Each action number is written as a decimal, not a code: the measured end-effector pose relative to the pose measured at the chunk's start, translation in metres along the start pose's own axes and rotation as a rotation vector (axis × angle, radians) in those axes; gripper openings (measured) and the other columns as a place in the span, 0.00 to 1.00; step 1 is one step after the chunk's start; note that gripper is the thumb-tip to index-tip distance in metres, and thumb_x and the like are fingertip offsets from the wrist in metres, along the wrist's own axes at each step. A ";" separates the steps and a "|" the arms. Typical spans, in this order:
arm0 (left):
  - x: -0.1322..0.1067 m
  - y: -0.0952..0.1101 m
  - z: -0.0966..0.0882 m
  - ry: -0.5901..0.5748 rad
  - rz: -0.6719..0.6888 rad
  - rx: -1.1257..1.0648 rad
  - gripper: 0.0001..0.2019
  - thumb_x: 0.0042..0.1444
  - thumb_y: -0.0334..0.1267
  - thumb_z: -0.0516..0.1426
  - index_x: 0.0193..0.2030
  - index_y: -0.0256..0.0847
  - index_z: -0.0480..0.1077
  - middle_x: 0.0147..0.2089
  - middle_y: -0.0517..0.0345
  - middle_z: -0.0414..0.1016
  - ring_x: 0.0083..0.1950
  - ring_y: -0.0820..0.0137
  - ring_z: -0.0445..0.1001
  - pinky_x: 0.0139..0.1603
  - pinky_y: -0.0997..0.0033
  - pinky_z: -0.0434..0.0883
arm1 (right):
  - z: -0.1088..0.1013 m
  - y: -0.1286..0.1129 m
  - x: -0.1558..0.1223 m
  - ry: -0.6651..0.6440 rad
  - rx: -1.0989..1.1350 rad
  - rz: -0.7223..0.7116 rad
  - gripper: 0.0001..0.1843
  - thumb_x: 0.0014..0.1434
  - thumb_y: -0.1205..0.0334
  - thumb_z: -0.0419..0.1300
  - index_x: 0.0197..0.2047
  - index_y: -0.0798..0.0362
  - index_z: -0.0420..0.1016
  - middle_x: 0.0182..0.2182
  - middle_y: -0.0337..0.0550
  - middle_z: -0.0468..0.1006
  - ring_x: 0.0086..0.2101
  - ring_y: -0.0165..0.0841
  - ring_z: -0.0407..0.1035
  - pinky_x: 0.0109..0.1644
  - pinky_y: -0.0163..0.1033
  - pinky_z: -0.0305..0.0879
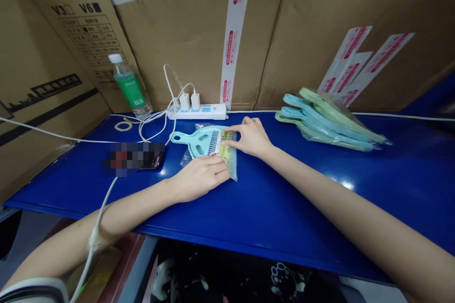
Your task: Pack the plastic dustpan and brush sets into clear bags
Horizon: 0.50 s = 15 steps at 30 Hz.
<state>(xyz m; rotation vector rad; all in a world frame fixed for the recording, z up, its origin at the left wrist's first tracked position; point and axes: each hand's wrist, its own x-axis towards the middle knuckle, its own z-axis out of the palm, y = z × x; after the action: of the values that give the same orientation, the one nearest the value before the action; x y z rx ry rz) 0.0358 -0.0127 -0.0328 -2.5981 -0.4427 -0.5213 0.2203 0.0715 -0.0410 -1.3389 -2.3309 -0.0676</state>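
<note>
A light-blue dustpan with a small brush lies flat on the blue table, in a clear plastic bag with a yellow-and-white label card. My left hand is closed over the near edge of this packaged set, its fingers together and their tips partly hidden. From the right, my right hand reaches to the label end. Its thumb and index finger are spread apart, with their tips touching the card, and the other fingers are curled.
Several bagged green and blue dustpans are piled at the right. Behind stand a power strip with chargers, white cables and a green-labelled bottle. A phone lies left. Large cardboard boxes wall the back. A cable crosses my left arm.
</note>
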 end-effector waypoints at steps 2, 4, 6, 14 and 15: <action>0.000 0.001 -0.001 0.004 0.017 -0.013 0.20 0.65 0.24 0.39 0.31 0.34 0.70 0.26 0.57 0.69 0.30 0.70 0.64 0.29 0.73 0.65 | 0.002 0.003 0.001 0.033 0.036 0.005 0.16 0.50 0.48 0.66 0.40 0.47 0.82 0.28 0.46 0.80 0.35 0.43 0.65 0.41 0.47 0.53; -0.001 0.003 -0.002 0.004 0.035 -0.032 0.20 0.66 0.25 0.40 0.31 0.34 0.70 0.27 0.58 0.69 0.30 0.70 0.63 0.30 0.73 0.65 | 0.003 0.006 0.001 0.066 0.079 0.000 0.11 0.51 0.51 0.66 0.36 0.47 0.82 0.29 0.44 0.81 0.34 0.41 0.65 0.42 0.47 0.52; -0.001 0.005 -0.003 0.004 0.047 -0.054 0.20 0.66 0.25 0.40 0.31 0.35 0.69 0.26 0.58 0.69 0.29 0.71 0.63 0.30 0.73 0.64 | 0.004 0.008 0.001 0.085 0.120 0.001 0.07 0.52 0.55 0.66 0.34 0.46 0.81 0.29 0.41 0.82 0.33 0.40 0.65 0.42 0.47 0.52; -0.003 0.011 -0.005 0.002 0.078 -0.090 0.18 0.66 0.26 0.42 0.31 0.35 0.69 0.27 0.59 0.69 0.29 0.71 0.62 0.27 0.71 0.62 | 0.009 0.007 -0.002 0.115 0.182 -0.051 0.06 0.55 0.66 0.62 0.31 0.47 0.79 0.28 0.40 0.81 0.33 0.38 0.65 0.43 0.47 0.53; -0.004 0.011 -0.005 0.003 0.078 -0.097 0.18 0.66 0.26 0.42 0.32 0.35 0.69 0.27 0.59 0.69 0.29 0.71 0.62 0.27 0.71 0.62 | 0.010 0.006 -0.003 0.120 0.182 -0.086 0.07 0.55 0.67 0.60 0.32 0.47 0.80 0.29 0.41 0.81 0.34 0.39 0.65 0.42 0.47 0.54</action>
<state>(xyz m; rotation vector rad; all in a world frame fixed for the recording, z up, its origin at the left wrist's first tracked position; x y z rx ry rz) 0.0353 -0.0252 -0.0343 -2.6947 -0.3205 -0.5328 0.2231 0.0750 -0.0521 -1.1159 -2.2349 0.0357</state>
